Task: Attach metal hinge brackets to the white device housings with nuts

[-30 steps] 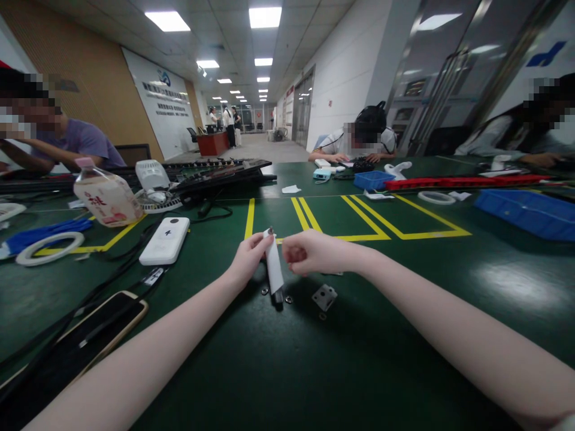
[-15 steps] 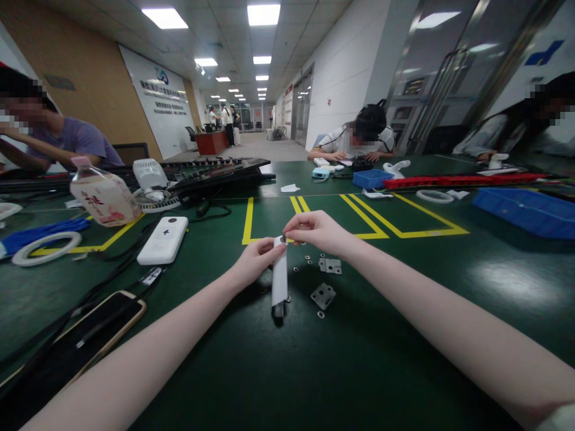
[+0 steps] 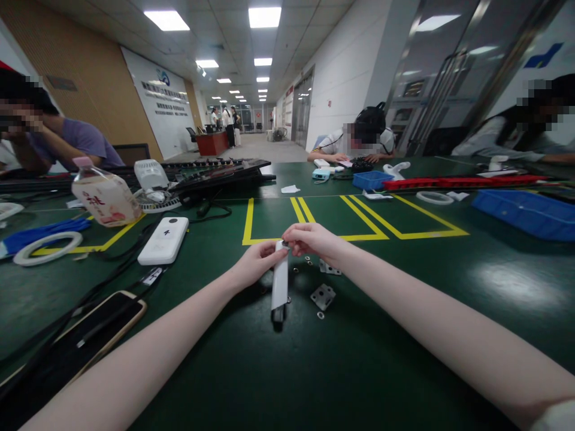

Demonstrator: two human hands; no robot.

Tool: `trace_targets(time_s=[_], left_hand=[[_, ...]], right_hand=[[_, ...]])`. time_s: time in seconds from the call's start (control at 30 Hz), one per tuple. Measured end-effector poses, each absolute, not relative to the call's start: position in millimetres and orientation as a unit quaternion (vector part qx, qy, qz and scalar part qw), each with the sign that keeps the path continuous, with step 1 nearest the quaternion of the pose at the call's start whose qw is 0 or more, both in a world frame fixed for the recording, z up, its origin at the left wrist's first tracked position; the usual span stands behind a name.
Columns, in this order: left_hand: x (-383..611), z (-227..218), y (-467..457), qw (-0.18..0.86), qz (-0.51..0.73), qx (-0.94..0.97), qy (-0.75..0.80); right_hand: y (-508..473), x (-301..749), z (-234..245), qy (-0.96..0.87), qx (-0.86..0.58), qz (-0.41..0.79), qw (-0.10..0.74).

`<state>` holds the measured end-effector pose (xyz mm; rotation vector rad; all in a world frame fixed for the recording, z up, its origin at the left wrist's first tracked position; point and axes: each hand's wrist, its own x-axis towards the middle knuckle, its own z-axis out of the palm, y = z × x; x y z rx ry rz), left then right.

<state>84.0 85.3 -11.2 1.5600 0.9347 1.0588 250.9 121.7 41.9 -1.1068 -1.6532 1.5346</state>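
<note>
A narrow white bar [image 3: 280, 281] with a dark end toward me is gripped near its far end by my left hand [image 3: 256, 261], thumb on top. My right hand [image 3: 309, 240] is closed in a pinch at that same far end, on a small dark metal piece [image 3: 285, 243] mostly hidden by the fingers. To the right of the bar lie a grey metal plate with holes [image 3: 323, 297] and a second such plate [image 3: 331, 269], partly behind my right wrist. Small rings [image 3: 320, 315] are scattered around the plates.
On the left are a black phone [image 3: 85, 341], a white power bank [image 3: 163, 240], cables, a white ring [image 3: 47, 248] and a drink bottle [image 3: 106, 194]. Blue trays [image 3: 530, 212] stand on the right. Yellow tape [image 3: 314, 237] marks the green table. Other people sit across it.
My right hand has come down slightly and closed in at the bar's far end, its wrist now covering part of the farther plate. My left hand keeps its grip.
</note>
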Motion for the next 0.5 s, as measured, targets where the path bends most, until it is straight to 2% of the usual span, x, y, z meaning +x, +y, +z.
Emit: trace_targets(time_s=[0.2,0.4,0.5], left_hand=[[84,-11,85,0.497,0.434,0.644,0.387],[83,-14,88,0.497,0.441,0.633,0.397],[83,-14,88,0.496,0.445,0.630,0.398]], right_hand=[[120,250,44,-0.623,-0.429,0.572,0.317],[109,244,51,-0.653,-0.394,0.527,0.375],[109,244,50,-0.644,-0.407,0.531,0.370]])
